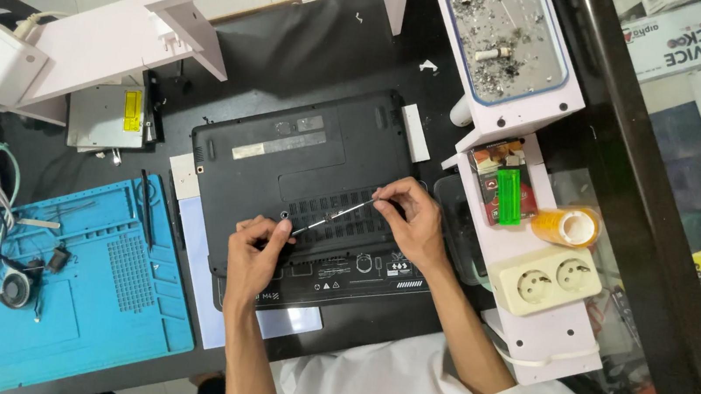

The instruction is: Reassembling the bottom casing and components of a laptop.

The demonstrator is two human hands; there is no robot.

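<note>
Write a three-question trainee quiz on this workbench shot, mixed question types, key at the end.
1. True or false: the black laptop lies with its underside facing up.
2. What do the left hand and the right hand hold between them?
A. a thin metal tool
B. a roll of tape
C. a cloth
3. Fill in: the blue work mat lies on the person's ____ side of the laptop.

Key
1. True; vents and labels show.
2. A; each hand pinches one end, over the vent area.
3. Left; the white double socket lies on the right.
</note>
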